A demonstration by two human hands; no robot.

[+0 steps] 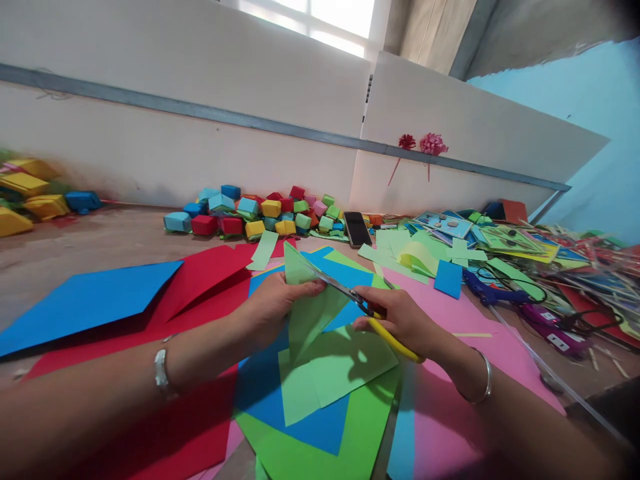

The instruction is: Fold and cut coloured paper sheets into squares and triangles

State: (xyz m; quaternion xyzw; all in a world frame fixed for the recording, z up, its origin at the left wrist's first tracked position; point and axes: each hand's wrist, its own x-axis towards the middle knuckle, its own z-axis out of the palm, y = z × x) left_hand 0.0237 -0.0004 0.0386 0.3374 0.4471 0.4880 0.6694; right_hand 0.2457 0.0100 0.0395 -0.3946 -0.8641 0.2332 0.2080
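My left hand [273, 303] grips a piece of light green paper [305, 317], held upright with the thumb pressed on its face. In my right hand [395, 317] are scissors [400, 347] with yellow handles. Their blades point left and reach the upper part of the green paper, close to my left thumb. Whether the blades are closed on the paper is hard to tell. Below both hands, more light green paper [350, 370] lies over blue paper [305, 420] and a brighter green sheet [367, 433].
Red paper [200, 390] and a folded blue sheet [85, 303] lie left, pink paper [445, 393] right. Small coloured paper boxes [270, 210] and a phone [357, 229] are along the wall. A blue glue gun [493, 290] and a purple one [555, 330] lie at right.
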